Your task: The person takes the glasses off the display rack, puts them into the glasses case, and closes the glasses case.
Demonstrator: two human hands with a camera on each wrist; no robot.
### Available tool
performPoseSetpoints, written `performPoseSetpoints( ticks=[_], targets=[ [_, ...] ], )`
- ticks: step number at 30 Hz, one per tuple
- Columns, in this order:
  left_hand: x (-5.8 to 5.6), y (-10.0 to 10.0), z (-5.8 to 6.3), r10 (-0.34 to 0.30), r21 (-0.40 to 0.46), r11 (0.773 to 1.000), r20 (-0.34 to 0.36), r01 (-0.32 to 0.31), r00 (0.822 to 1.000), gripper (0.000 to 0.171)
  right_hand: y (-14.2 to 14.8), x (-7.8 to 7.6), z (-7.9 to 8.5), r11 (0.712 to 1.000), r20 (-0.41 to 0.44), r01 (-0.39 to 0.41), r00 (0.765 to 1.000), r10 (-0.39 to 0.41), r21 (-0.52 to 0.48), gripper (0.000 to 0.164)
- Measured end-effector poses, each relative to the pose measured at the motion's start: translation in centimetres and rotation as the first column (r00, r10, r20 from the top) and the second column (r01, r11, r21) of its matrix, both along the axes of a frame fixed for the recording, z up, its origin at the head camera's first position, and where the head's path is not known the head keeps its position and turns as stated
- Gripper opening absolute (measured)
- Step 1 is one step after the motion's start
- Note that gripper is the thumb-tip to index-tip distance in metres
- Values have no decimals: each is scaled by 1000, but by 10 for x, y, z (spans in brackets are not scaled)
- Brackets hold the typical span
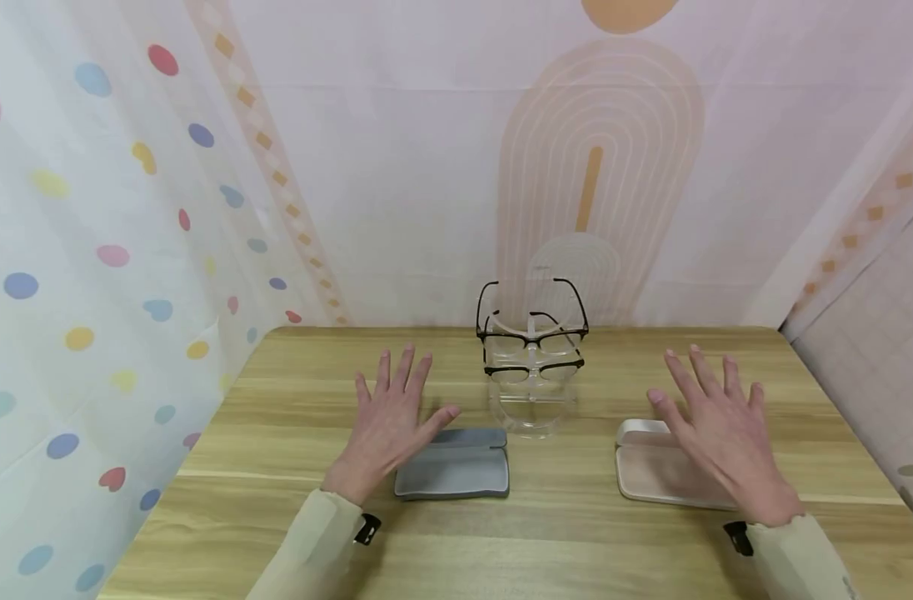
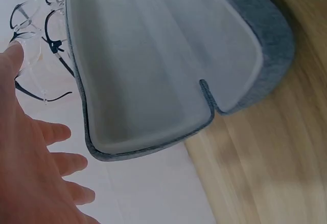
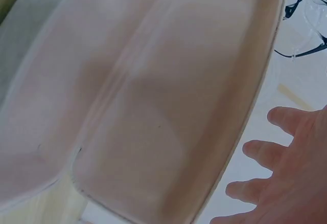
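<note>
A: Where are the eyeglasses?
B: Both on the clear display stand (image 1: 532,387): the upper eyeglasses (image 1: 501,336) just above the lower eyeglasses (image 1: 506,370), dark-rimmed, temples pointing back.

A: And the left hand (image 1: 387,429)?
B: Left of the stand, palm down, fingers straight and spread wide. It has hold of nothing. It partly covers the gray glasses case (image 1: 452,471), which lies open to the stand's near left; whether they touch, I can't tell.

A: The right hand (image 1: 726,429)?
B: Spread just as wide, also gripping nothing, well to the stand's right. It partly hides the pale pink-lined glasses case (image 1: 655,475), open on the stand's near right.

A: What's around the stand?
B: The wood-grain table (image 1: 561,542) beneath, and a patterned fabric backdrop (image 1: 396,208) behind it.
</note>
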State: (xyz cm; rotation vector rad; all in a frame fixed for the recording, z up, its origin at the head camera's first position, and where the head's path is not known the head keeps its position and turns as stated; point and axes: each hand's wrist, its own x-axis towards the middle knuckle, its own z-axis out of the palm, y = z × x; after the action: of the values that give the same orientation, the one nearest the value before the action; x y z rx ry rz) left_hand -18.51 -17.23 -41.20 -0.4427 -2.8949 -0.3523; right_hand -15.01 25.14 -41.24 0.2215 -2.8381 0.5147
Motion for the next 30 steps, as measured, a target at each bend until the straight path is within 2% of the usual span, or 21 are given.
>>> performPoseSetpoints(
  ticks=[8, 20, 30],
  targets=[
    [0, 4, 5, 15, 49, 999, -9, -15, 1000, 94, -9, -3, 5, 998, -13, -5, 1000, 5, -57, 68],
    [-4, 15, 19, 1, 150, 989, -31, 4, 1000, 91, -27, -9, 18, 986, -69, -18, 998, 7, -164, 67],
    [-6, 25, 27, -16, 315, 949, -11, 18, 1000, 89, -41, -16, 25, 973, -78, -48, 996, 32, -226, 65]
  ],
)
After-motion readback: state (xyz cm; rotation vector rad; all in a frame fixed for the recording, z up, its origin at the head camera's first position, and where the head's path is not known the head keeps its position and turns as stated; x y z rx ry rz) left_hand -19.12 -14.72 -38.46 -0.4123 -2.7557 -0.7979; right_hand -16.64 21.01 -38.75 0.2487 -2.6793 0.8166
